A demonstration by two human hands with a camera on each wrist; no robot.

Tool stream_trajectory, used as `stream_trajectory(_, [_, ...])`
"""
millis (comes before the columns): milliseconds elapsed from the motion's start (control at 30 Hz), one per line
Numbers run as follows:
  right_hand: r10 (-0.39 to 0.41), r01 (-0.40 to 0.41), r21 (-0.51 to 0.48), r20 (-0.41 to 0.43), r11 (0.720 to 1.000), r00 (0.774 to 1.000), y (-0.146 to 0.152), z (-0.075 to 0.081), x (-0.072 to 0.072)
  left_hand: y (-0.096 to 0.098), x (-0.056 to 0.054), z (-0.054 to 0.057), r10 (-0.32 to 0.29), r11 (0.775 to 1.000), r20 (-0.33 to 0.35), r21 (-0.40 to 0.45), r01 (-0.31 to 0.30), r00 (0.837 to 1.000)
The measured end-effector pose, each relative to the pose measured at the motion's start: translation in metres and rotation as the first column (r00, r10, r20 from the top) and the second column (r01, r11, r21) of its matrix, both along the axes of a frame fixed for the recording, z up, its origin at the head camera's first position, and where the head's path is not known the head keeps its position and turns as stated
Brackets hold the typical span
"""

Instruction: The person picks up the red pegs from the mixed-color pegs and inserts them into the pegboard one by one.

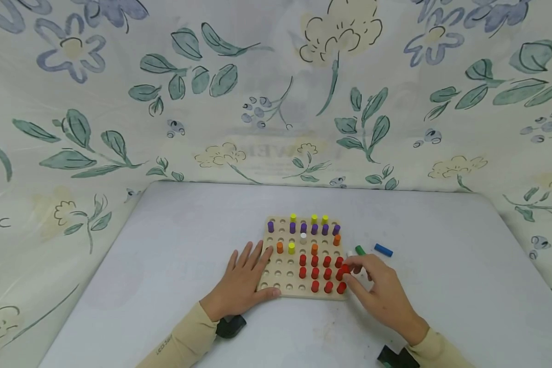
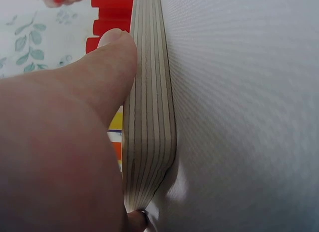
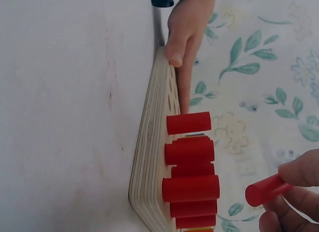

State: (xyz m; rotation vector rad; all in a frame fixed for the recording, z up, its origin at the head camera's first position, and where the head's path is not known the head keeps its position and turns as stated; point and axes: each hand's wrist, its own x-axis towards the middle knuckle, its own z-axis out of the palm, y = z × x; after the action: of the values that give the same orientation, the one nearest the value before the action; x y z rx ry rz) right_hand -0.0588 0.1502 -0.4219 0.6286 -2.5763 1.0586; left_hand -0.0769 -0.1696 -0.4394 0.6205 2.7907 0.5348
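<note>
A wooden pegboard (image 1: 282, 292) lies on the table with pegs standing in many of its holes. My left hand (image 1: 240, 286) rests on its left side, fingers spread and straight, the thumb (image 2: 117, 55) touching the front edge. Between thumb and fingers, my right hand (image 1: 384, 291) pinches a red peg (image 3: 266, 190) above the board's right side. Several red pegs (image 1: 315, 273) stand in the front right part. Purple pegs (image 1: 314, 229) form a row near the back, with yellow pegs (image 1: 314, 219) behind them. Orange pegs (image 1: 279, 248) and a white peg (image 1: 303, 238) stand between.
Right of the board, a blue peg (image 1: 383, 250) and a green peg (image 1: 360, 250) lie loose on the white tabletop (image 1: 165, 230). A light-coloured peg beside them is partly hidden by my right hand. A flowered cloth (image 1: 276, 153) hangs behind the table.
</note>
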Motion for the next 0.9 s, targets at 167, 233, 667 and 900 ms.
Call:
stream_trajectory(167, [0.000, -0.001, -0.005, -0.025, 1.000, 1.000, -0.004, 0.002, 0.000, 0.000, 0.000, 0.000, 0.000, 1.000, 0.000, 0.001, 0.000, 1.000])
stream_trajectory(233, [-0.002, 0.002, -0.008, -0.032, 1.000, 0.999, -0.006, 0.002, 0.000, 0.001, 0.000, 0.001, 0.001, 1.000, 0.000, 0.001, -0.001, 1.000])
stream_trajectory(667, [0.032, -0.034, -0.042, -0.051, 0.999, 0.998, -0.015, 0.000, -0.003, 0.000, 0.001, 0.000, 0.003, 1.000, -0.001, 0.010, -0.003, 1.000])
stream_trajectory(900, [0.041, -0.042, -0.042, -0.008, 0.998, 0.999, -0.021, -0.001, -0.005, 0.000, 0.001, -0.001, 0.001, 1.000, -0.003, -0.001, -0.001, 1.000])
